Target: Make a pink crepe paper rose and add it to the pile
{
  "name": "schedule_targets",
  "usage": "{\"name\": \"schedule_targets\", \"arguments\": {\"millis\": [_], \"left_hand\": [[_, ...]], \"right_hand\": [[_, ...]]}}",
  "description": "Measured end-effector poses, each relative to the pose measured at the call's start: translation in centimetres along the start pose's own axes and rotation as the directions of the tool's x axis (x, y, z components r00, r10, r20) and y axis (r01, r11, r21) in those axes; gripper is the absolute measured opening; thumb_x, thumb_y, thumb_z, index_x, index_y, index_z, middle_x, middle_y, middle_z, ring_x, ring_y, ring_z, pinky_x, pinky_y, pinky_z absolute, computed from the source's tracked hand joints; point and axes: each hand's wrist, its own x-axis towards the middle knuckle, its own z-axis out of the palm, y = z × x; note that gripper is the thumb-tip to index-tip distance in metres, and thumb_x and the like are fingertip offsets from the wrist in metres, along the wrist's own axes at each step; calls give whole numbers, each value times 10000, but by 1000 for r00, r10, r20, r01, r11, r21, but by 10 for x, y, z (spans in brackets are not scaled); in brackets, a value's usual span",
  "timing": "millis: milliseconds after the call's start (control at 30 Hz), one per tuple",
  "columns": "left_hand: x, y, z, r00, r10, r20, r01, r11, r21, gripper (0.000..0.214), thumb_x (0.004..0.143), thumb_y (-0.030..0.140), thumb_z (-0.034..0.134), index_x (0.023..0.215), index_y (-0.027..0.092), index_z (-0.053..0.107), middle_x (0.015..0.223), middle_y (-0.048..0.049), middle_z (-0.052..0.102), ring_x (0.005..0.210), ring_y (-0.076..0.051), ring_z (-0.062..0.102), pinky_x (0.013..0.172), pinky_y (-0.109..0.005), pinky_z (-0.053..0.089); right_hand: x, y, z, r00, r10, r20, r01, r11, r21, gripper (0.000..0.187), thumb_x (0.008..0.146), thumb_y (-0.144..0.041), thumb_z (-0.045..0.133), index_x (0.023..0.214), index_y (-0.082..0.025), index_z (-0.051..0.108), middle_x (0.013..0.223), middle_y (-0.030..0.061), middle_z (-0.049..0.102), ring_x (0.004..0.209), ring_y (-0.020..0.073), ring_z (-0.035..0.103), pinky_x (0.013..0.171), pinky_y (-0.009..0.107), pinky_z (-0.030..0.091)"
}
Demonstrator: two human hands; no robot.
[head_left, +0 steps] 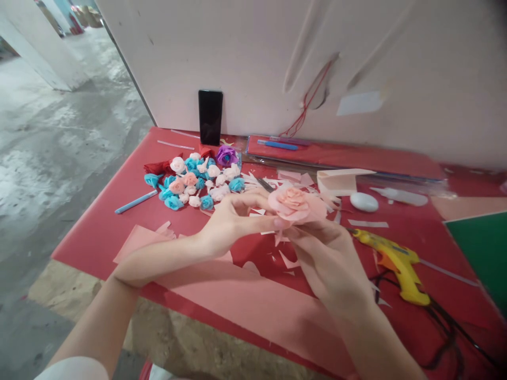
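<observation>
A pink paper rose (295, 203) with layered petals is held up over the middle of the table, between both hands. My left hand (233, 221) pinches its left edge between thumb and fingers. From below and to the right, my right hand (330, 258) grips the rose's base, with some fingertips hidden behind the petals. Under the hands lie a long sheet of pink paper (253, 301) and small paper scraps. Behind my left hand is a pile of small paper flowers (190, 182) in blue, white and pink, beside a purple flower (227, 155).
A yellow glue gun (390, 264) with a dark cord lies at the right. A black phone (210, 117) leans against the white panel. Nearby are a blue pen (135, 202), a white egg-shaped object (364, 202), a white bottle (400, 196) and wrapped red paper sheets (344, 157).
</observation>
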Motion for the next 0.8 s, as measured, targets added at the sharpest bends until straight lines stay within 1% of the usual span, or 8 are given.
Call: {"name": "schedule_targets", "arguments": {"millis": [100, 200, 333, 433, 533, 600, 667, 800], "left_hand": [[-1, 1, 2, 998, -42, -55, 41, 999, -18, 237, 595, 394, 826, 615, 181, 724, 697, 3, 589, 681, -110, 538, 667, -270, 431], [-1, 2, 5, 995, -63, -72, 61, 998, -23, 236, 581, 399, 830, 613, 184, 737, 689, -6, 594, 681, -115, 526, 640, -266, 425], [-2, -1, 6, 995, -28, -92, 26, 999, -31, 180, 597, 367, 824, 618, 208, 741, 693, -3, 598, 706, -122, 540, 677, -267, 447], [-2, -5, 6, 995, 29, -92, -33, 999, -37, 152, 594, 335, 831, 625, 219, 738, 694, 7, 596, 731, -123, 556, 731, -272, 461], [-2, -7, 6, 994, 44, -97, -44, 999, -3, 148, 601, 330, 832, 665, 223, 751, 730, 4, 616, 751, -122, 559, 762, -274, 463], [-1, -7, 5, 995, 48, -87, -48, 999, 9, 145, 607, 328, 830, 680, 225, 759, 746, -3, 628, 758, -124, 560, 749, -264, 469], [-1, -8, 4, 997, 53, -64, -54, 998, -17, 125, 607, 305, 833, 677, 229, 762, 757, -9, 631, 764, -124, 563, 701, -240, 479], [0, -9, 3, 999, 46, -7, -46, 994, -100, 83, 639, 245, 816, 706, 247, 765, 784, 3, 624, 777, -102, 578, 665, -190, 496]], "right_hand": [[-3, 3, 1, 994, -102, -32, 99, 991, -92, 137, 772, -230, 718, 795, -363, 741, 793, -72, 722, 755, 94, 664, 706, 197, 545], [-5, 5, 3, 973, -223, -63, 205, 955, -214, 210, 784, -164, 691, 811, -369, 733, 803, -79, 711, 781, 95, 648, 750, 212, 533], [-7, 6, 6, 923, -366, -118, 295, 871, -393, 250, 766, -100, 674, 829, -336, 729, 812, -64, 708, 783, 128, 652, 760, 268, 538], [-8, 6, 7, 888, -448, -103, 353, 808, -471, 285, 765, -72, 657, 873, -326, 729, 826, -52, 703, 790, 145, 657, 732, 285, 539], [-11, 6, 8, 856, -509, -96, 386, 751, -536, 330, 748, -46, 652, 895, -332, 726, 832, -52, 697, 822, 160, 658, 722, 296, 536], [-13, 5, 8, 841, -530, -112, 371, 713, -595, 324, 740, -44, 653, 880, -327, 726, 834, -51, 698, 829, 167, 658, 707, 298, 534], [-14, 4, 10, 844, -522, -124, 347, 707, -617, 300, 744, -48, 651, 861, -314, 726, 833, -47, 702, 824, 172, 659, 704, 303, 532], [-14, 0, 10, 883, -451, -133, 320, 783, -533, 251, 768, -67, 638, 828, -296, 723, 796, -45, 705, 750, 153, 653, 683, 290, 528]]}}
